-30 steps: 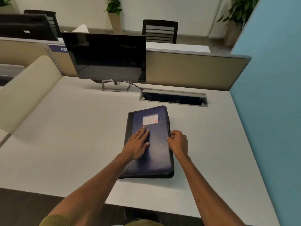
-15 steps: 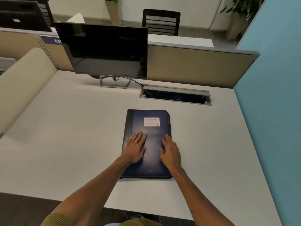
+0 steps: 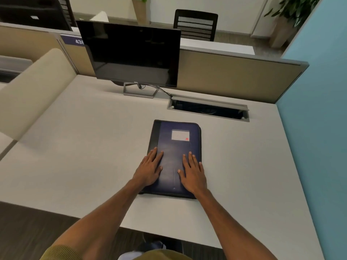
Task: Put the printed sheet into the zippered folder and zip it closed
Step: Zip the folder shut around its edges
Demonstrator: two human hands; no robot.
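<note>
White desk [image 3: 75, 147] fills the view, with a dark monitor [image 3: 131, 53] and an open cable hatch [image 3: 208, 107] well beyond the fingertips. Under both palms lies the folder [image 3: 172, 147], shut and flat on the desk, its label [image 3: 180, 135] just past the fingers. The left hand [image 3: 150, 170] rests on the cover's left half, fingers straight and close together. The right hand [image 3: 193, 175] rests on the right half, fingers straight and slightly spread, the little finger at the cover's right edge. Neither hand holds anything. Both lie flat on the cover, with a bare strip of it between them.

A second ago the right hand was curled at the folder's right edge, as if gripping something small there, while the left lay flat much as it does now. Half a second ago the right hand had let go and moved onto the cover, and since then it has hardly shifted.

No sheet shows on the desk or in either hand, so it is most likely inside the folder. The zip is too small to read. Letting go of the edge suggests the pull is finished and the task is at or near its end. At most, a check that the zip is fully closed remains.
</note>
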